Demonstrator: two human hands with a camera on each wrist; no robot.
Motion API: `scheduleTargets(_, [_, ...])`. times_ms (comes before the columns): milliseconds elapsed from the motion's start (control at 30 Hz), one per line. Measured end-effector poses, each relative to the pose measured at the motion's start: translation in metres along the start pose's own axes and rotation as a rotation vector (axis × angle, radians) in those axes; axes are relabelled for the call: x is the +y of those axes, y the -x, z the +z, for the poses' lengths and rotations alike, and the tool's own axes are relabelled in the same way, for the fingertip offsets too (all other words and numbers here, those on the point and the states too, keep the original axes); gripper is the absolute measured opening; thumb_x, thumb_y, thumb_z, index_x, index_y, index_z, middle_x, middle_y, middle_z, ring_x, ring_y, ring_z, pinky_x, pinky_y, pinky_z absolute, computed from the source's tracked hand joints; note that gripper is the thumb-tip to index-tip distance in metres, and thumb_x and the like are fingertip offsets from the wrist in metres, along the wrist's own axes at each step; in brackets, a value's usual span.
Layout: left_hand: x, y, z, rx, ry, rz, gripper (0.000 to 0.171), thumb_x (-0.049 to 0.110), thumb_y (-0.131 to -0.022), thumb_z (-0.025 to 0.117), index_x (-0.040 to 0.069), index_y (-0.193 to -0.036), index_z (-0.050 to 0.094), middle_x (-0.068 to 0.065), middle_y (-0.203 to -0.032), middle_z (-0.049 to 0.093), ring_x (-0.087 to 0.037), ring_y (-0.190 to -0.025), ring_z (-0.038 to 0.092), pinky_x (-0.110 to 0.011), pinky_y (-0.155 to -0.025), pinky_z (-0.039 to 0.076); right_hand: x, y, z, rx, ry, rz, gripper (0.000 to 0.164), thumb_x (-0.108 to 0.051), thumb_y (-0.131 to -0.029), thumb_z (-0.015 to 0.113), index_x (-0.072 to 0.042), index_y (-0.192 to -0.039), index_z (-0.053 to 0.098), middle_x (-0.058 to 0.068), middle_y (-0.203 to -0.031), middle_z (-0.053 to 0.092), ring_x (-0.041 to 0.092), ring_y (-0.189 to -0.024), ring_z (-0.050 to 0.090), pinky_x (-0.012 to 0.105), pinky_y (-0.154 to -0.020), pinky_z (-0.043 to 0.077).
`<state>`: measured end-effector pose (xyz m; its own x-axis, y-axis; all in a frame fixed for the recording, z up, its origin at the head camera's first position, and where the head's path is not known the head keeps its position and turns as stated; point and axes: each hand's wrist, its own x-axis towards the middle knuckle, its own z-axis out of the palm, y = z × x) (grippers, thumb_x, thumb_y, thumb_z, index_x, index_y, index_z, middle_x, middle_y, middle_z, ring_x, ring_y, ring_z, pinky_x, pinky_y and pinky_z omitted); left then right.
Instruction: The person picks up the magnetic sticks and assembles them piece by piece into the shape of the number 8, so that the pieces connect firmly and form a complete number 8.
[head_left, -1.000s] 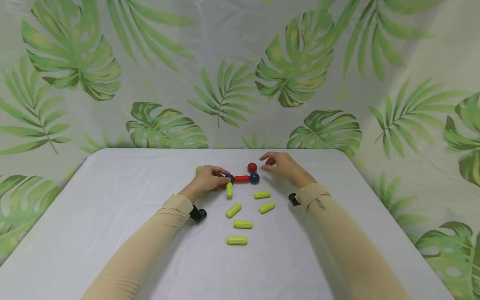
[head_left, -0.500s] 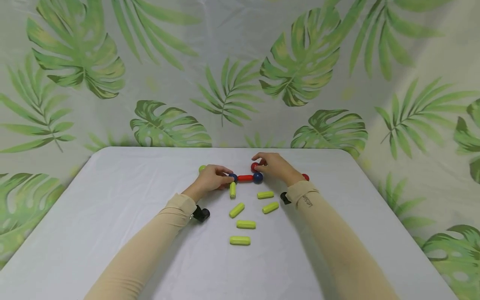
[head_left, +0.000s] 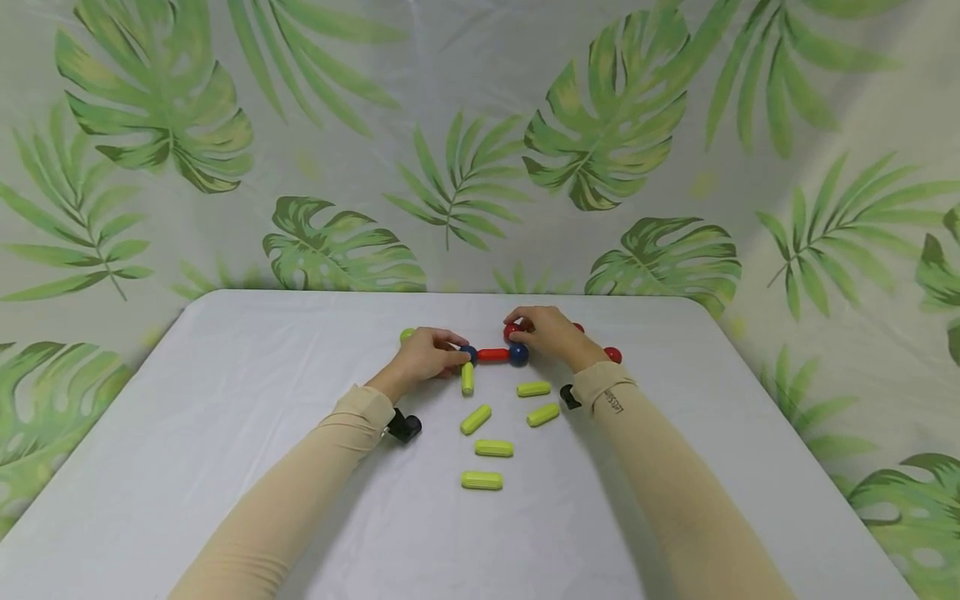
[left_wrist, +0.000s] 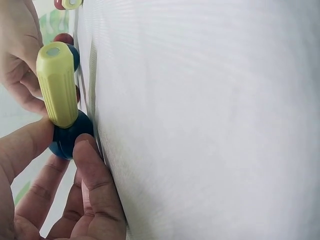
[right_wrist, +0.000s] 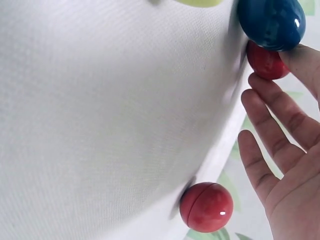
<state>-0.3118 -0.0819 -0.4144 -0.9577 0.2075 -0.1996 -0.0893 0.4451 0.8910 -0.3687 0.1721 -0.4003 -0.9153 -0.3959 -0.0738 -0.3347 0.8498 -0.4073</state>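
Note:
My left hand [head_left: 426, 353] pinches a dark blue ball [left_wrist: 67, 142] at the left end of a short red rod [head_left: 492, 355]. A lime-yellow ribbed rod [left_wrist: 56, 85] sticks out from that ball, toward me in the head view. A second blue ball [head_left: 518, 354] is at the red rod's right end. Just behind it, my right hand [head_left: 552, 335] holds a red ball [right_wrist: 267, 62] between thumb and fingertips, its other fingers extended. The blue ball partly covers the red one in the right wrist view.
Several loose lime-yellow rods [head_left: 493, 448] lie on the white table [head_left: 337, 517] nearer to me. A red ball [head_left: 612, 355] rests right of my right wrist, and another red ball [head_left: 579, 327] shows behind that hand. A green ball [head_left: 407, 335] is partly hidden behind my left hand.
My right hand has moved left onto the red ball and taken hold of it, which uncovers other red balls to the right. My left hand keeps its grip on the blue ball.

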Motion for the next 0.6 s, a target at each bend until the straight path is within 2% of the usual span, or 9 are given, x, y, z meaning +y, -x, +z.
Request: scheduleTargets(600, [0.0018,-0.002,-0.0004,0.008,0.003,0.017,0.032,0.018,-0.1,0.077,0.008,-0.131,0.075,-0.013,-0.116,0.075,-0.017,-0.086,0.072,-0.023,-0.069,0.057,0.0052,0.0063,-0.003,0.035,-0.046,-0.01,0.033,-0.025,-0.109,0.065,-0.012,-0.139,0.067,0.016,-0.128,0.073,0.03,-0.118,0.068,0.048,-0.106,0.056])
